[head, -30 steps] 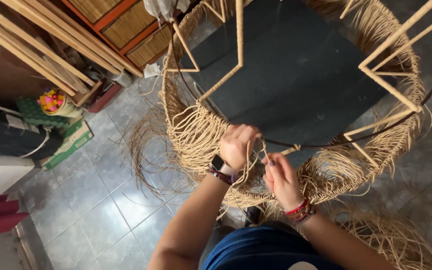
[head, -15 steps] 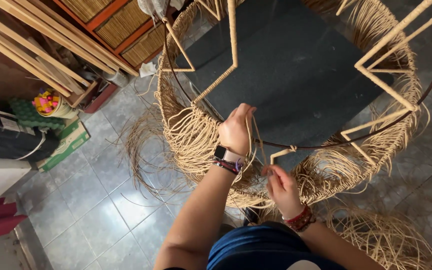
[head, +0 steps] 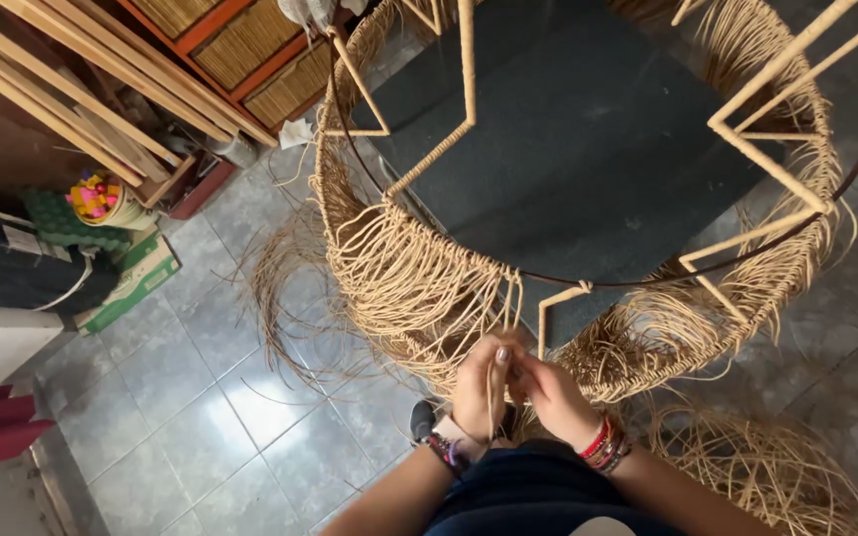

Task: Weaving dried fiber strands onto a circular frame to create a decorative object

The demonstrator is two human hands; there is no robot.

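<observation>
A large round frame [head: 558,283] with a thin dark metal rim is partly wrapped in pale rattan strands [head: 399,278]; its dark flat centre [head: 588,129] lies below me. My left hand [head: 482,387] pinches a rattan strand [head: 504,318] that runs up to the rim. Close beside it, my right hand [head: 551,395] also grips the strands. Both hands meet just below the near edge of the frame. Bracelets sit on both wrists.
Loose rattan lies on the grey tiled floor [head: 201,427] at left and in a pile [head: 767,467] at lower right. Wooden poles [head: 81,89] lean at upper left beside woven panels [head: 240,50]. A small pot of coloured bits [head: 101,199] and a dark bag [head: 12,268] stand left.
My left hand came down from the rim, pulling the strand toward my body. Both hands are now together, lower and closer to me.
</observation>
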